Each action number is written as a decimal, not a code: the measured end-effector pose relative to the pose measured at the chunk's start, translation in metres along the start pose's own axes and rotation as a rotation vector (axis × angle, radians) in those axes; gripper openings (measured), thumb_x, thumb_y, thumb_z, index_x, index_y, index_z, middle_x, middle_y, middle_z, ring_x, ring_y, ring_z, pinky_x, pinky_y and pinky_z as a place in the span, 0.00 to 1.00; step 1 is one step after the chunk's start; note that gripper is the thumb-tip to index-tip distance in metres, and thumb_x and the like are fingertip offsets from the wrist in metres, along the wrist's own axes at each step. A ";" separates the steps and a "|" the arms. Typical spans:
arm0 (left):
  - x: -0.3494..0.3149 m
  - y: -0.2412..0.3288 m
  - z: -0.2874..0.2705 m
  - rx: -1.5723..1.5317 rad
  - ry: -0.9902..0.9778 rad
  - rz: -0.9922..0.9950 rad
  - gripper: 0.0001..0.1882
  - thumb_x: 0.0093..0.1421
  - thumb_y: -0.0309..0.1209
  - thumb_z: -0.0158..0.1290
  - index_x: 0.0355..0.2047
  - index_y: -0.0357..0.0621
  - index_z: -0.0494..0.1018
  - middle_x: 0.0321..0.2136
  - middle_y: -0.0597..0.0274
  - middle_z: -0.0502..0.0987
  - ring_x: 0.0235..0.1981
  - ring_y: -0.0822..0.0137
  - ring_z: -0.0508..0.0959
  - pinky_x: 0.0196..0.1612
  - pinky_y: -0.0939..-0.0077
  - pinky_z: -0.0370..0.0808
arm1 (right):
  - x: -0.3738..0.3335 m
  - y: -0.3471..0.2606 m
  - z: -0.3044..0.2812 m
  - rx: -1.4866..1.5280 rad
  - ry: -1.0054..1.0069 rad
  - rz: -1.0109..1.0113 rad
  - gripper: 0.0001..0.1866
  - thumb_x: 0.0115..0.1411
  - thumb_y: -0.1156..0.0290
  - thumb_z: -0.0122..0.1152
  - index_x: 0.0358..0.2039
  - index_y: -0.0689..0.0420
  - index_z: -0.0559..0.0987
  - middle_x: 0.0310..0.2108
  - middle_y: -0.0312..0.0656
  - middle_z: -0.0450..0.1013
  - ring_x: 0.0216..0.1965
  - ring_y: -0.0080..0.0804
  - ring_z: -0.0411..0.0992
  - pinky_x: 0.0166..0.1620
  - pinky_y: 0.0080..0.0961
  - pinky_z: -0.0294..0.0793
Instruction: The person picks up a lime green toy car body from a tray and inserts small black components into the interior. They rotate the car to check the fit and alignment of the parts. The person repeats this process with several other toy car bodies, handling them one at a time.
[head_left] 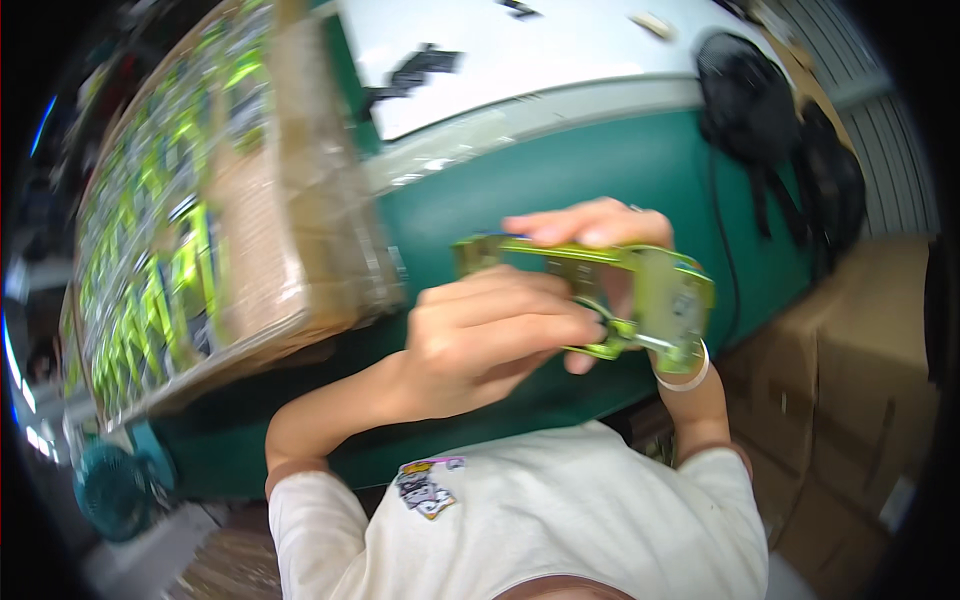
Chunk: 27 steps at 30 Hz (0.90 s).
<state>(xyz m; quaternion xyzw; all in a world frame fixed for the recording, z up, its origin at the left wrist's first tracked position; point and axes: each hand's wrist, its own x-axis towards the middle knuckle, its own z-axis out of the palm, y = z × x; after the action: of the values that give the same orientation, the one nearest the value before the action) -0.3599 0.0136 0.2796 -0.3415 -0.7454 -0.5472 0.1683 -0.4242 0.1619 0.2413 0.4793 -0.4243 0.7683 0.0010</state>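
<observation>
A yellow-green, partly see-through plastic part (672, 300), frame-like with an open middle, is held up in front of my chest above the green table. Behind it, my right hand (610, 222) grips its far long edge, with fingers over the top. My left hand (490, 335) is closed at the near side, its fingertips pressed against the frame's inner edge beside a small dark round piece. Those fingers hide much of the part's left half. Whether the left fingertips pinch a separate small piece I cannot tell. Motion blurs the finer details.
On the left stands a large open cardboard box (335, 190) with many similar yellow-green parts in clear wrap. A white board (550, 55) with black pieces lies at the back of the green table (600, 150). Black fan (745, 95) back right; cartons (860, 370) right; teal fan (110, 490) lower left.
</observation>
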 end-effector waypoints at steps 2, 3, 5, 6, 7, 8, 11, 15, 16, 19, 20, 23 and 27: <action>-0.003 -0.004 -0.005 -0.052 0.035 -0.032 0.13 0.41 0.18 0.60 0.30 0.41 0.76 0.28 0.62 0.78 0.31 0.64 0.77 0.34 0.73 0.75 | -0.001 -0.005 0.001 -0.154 0.043 0.097 0.40 0.35 0.58 0.76 0.46 0.58 0.65 0.43 0.52 0.70 0.45 0.44 0.70 0.46 0.35 0.71; -0.003 -0.010 -0.001 -0.156 0.100 -0.039 0.13 0.42 0.18 0.59 0.30 0.42 0.77 0.29 0.62 0.78 0.31 0.64 0.77 0.34 0.73 0.74 | -0.001 -0.008 -0.002 -0.229 0.058 0.154 0.40 0.36 0.54 0.74 0.46 0.58 0.65 0.43 0.51 0.70 0.45 0.44 0.70 0.47 0.34 0.70; 0.003 -0.011 0.000 -0.320 0.057 -0.174 0.11 0.45 0.21 0.59 0.31 0.41 0.77 0.27 0.61 0.77 0.31 0.65 0.77 0.32 0.75 0.73 | -0.018 -0.011 -0.010 -0.275 0.186 0.201 0.44 0.37 0.44 0.70 0.48 0.60 0.65 0.48 0.48 0.64 0.49 0.44 0.67 0.50 0.39 0.68; 0.008 -0.006 -0.001 -0.517 0.046 -0.322 0.11 0.46 0.21 0.59 0.33 0.38 0.76 0.26 0.61 0.77 0.29 0.70 0.77 0.32 0.77 0.73 | -0.015 -0.018 -0.010 -0.018 0.225 0.255 0.42 0.40 0.45 0.68 0.49 0.60 0.63 0.47 0.47 0.63 0.50 0.43 0.65 0.52 0.39 0.65; 0.009 -0.012 0.006 -0.840 0.085 -0.411 0.15 0.46 0.22 0.60 0.36 0.35 0.74 0.26 0.60 0.77 0.28 0.74 0.76 0.31 0.80 0.72 | -0.008 -0.028 -0.008 0.243 0.272 0.301 0.41 0.44 0.46 0.66 0.50 0.59 0.62 0.46 0.45 0.63 0.51 0.42 0.64 0.55 0.38 0.63; 0.013 -0.006 -0.003 -1.047 -0.007 -0.582 0.20 0.45 0.22 0.60 0.40 0.34 0.69 0.27 0.58 0.77 0.29 0.75 0.75 0.30 0.82 0.72 | -0.005 -0.033 -0.015 0.529 0.352 0.354 0.32 0.51 0.51 0.62 0.47 0.60 0.65 0.42 0.42 0.63 0.45 0.38 0.65 0.52 0.35 0.64; -0.008 -0.001 -0.003 -1.356 -0.005 -0.649 0.27 0.45 0.19 0.60 0.43 0.38 0.59 0.27 0.55 0.77 0.29 0.71 0.76 0.31 0.85 0.69 | -0.030 0.000 -0.040 0.237 0.208 0.292 0.17 0.56 0.63 0.57 0.43 0.55 0.69 0.38 0.38 0.62 0.41 0.36 0.63 0.48 0.31 0.65; -0.012 -0.007 0.009 -1.416 -0.003 -0.762 0.27 0.44 0.18 0.60 0.41 0.39 0.58 0.30 0.58 0.75 0.33 0.70 0.75 0.32 0.83 0.69 | -0.016 -0.006 0.013 -0.124 0.111 0.077 0.11 0.49 0.69 0.65 0.33 0.45 0.74 0.35 0.35 0.66 0.43 0.35 0.65 0.54 0.36 0.61; -0.012 -0.010 0.013 -1.389 -0.009 -0.734 0.27 0.44 0.18 0.60 0.41 0.39 0.58 0.31 0.58 0.74 0.35 0.70 0.74 0.33 0.83 0.69 | -0.015 -0.007 0.006 -0.132 0.011 0.058 0.10 0.47 0.68 0.67 0.29 0.45 0.74 0.32 0.33 0.67 0.42 0.34 0.66 0.55 0.37 0.60; -0.008 -0.018 0.021 -1.372 -0.049 -0.693 0.27 0.43 0.18 0.61 0.41 0.38 0.58 0.35 0.58 0.72 0.41 0.71 0.72 0.41 0.80 0.69 | -0.017 -0.004 -0.028 -0.157 -0.197 0.026 0.13 0.45 0.69 0.68 0.18 0.46 0.68 0.22 0.27 0.65 0.37 0.29 0.67 0.57 0.40 0.60; -0.006 -0.020 0.022 -1.352 -0.066 -0.690 0.25 0.44 0.19 0.60 0.40 0.38 0.59 0.35 0.59 0.72 0.41 0.71 0.72 0.42 0.80 0.69 | -0.019 -0.003 -0.034 -0.156 -0.210 0.029 0.17 0.48 0.72 0.65 0.15 0.47 0.63 0.19 0.26 0.61 0.34 0.26 0.66 0.57 0.41 0.60; 0.000 -0.016 0.012 -1.212 -0.090 -0.689 0.22 0.46 0.23 0.61 0.39 0.36 0.62 0.34 0.59 0.72 0.41 0.70 0.72 0.43 0.78 0.69 | -0.025 -0.004 -0.037 -0.187 -0.053 0.041 0.14 0.45 0.70 0.68 0.16 0.48 0.68 0.19 0.28 0.66 0.33 0.26 0.67 0.58 0.41 0.58; -0.005 0.001 -0.009 -0.471 -0.131 -0.397 0.26 0.43 0.35 0.64 0.37 0.34 0.65 0.34 0.53 0.73 0.39 0.62 0.74 0.41 0.73 0.71 | -0.017 -0.008 -0.019 -0.298 0.125 0.009 0.11 0.48 0.73 0.63 0.19 0.51 0.68 0.17 0.32 0.65 0.30 0.25 0.66 0.58 0.43 0.57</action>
<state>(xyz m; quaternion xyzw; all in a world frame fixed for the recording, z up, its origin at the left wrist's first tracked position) -0.3565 0.0039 0.2802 -0.2535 -0.6594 -0.7039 -0.0741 -0.4255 0.1867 0.2307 0.4232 -0.5346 0.7253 0.0952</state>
